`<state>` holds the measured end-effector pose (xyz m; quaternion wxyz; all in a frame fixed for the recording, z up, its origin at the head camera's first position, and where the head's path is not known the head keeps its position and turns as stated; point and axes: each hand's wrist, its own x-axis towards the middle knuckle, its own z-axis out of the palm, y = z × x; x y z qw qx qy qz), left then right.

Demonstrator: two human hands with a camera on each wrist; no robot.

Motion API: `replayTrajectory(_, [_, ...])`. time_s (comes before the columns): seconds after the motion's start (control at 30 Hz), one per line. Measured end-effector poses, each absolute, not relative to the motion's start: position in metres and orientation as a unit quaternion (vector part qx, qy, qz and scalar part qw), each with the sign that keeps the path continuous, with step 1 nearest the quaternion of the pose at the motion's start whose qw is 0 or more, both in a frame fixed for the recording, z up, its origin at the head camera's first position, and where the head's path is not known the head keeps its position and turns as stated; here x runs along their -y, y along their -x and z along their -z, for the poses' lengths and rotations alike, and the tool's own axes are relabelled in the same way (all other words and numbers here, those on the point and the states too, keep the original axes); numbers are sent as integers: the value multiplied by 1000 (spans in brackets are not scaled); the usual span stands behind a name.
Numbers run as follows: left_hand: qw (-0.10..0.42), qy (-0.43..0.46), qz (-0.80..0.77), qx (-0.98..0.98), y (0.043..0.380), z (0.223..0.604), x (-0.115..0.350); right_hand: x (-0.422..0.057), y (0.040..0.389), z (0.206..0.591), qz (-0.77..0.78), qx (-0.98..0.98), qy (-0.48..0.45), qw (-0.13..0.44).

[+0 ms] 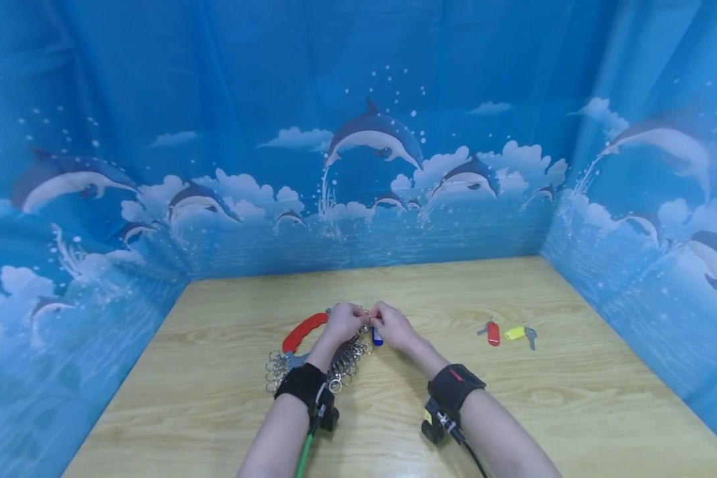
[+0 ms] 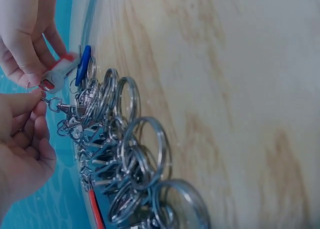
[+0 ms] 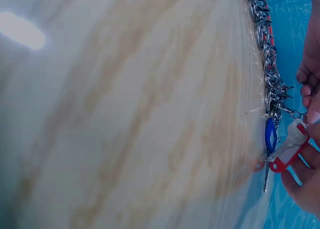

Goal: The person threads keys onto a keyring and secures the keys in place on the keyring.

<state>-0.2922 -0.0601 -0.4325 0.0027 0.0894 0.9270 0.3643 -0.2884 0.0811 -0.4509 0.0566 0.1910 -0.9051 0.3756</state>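
Observation:
A key ring organizer with a red handle (image 1: 303, 332) and several metal clasps and split rings (image 1: 345, 362) lies on the wooden table. At its right end, my left hand (image 1: 344, 323) pinches the split ring of one swivel clasp (image 2: 64, 107). Opposite it, close to the left fingertips, my right hand (image 1: 392, 326) pinches the small ring of a key (image 3: 296, 134) with a red key tag (image 3: 281, 166). Key and tag hang below the right fingers. A blue key tag (image 1: 378, 337) hangs at the organizer's end, just under the hands.
To the right on the table (image 1: 550, 411) lie a red key tag (image 1: 493, 334) with a key and a yellow key tag (image 1: 514, 332) with a key (image 1: 531, 337). A blue dolphin-print curtain (image 1: 370, 232) encloses the back and both sides.

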Motion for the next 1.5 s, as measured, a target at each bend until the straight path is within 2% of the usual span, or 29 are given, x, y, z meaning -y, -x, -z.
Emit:
replayTrajectory(0.17, [-5, -98, -370, -924, 291, 431, 61, -83, 289, 452, -391, 896, -196, 79])
replayTrajectory(0.33, [-19, -156, -317, -935, 287, 435, 62, -90, 289, 452, -426, 881, -185, 86])
replayTrajectory(0.47, [-20, -197, -247, -948, 281, 435, 62, -97, 288, 452, -442, 880, -164, 55])
replayTrajectory(0.67, [10, -227, -162, -960, 273, 435, 62, -104, 284, 452, -442, 882, -164, 0])
replayTrajectory(0.8, [25, -223, -145, -964, 269, 435, 63, -106, 281, 452, -394, 902, -176, -3])
replayTrajectory(1.17, [-3, -233, -65, -970, 260, 432, 71, -108, 280, 455, -296, 935, -194, 19])
replayTrajectory(1.37, [15, -207, -22, -978, 257, 429, 72, -111, 278, 454, -285, 941, -184, -8])
replayTrajectory(1.5, [30, -193, -28, -980, 253, 427, 71, -115, 278, 454, -268, 945, -189, -2])
